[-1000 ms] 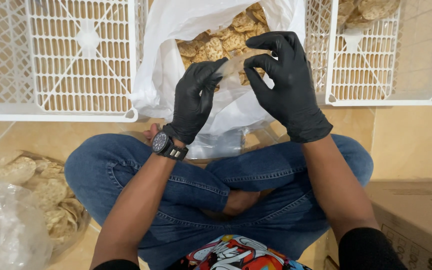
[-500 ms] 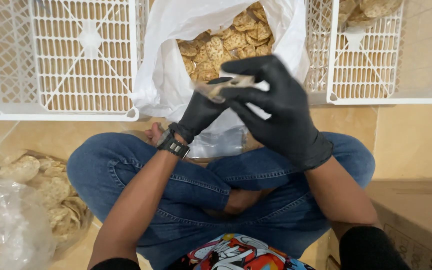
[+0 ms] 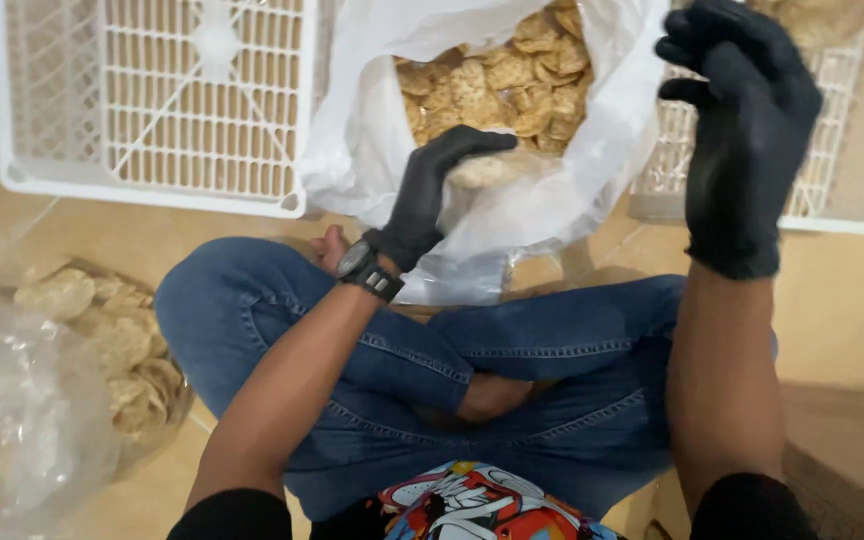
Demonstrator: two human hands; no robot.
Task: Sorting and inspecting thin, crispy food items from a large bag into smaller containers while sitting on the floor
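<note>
Far left on floor: clear plastic bag [image 3: 22, 420] w/ round crackers. Above it, white lattice tray [image 3: 152, 100]. Left hand [image 3: 432, 195], black glove, wristwatch [image 3: 370, 272], grip clenched on a small clear packet of crackers [image 3: 482, 172], held just in front of the big white bag [image 3: 512, 215], which sits open between the knees, full of loose crackers [image 3: 497, 75]. Right hand [image 3: 742, 130], also gloved, raised at bag's right edge, fingers loosely spread, grip released, nothing in it. Second white tray [image 3: 832, 110] behind it. Person sits cross-legged in jeans.
</note>
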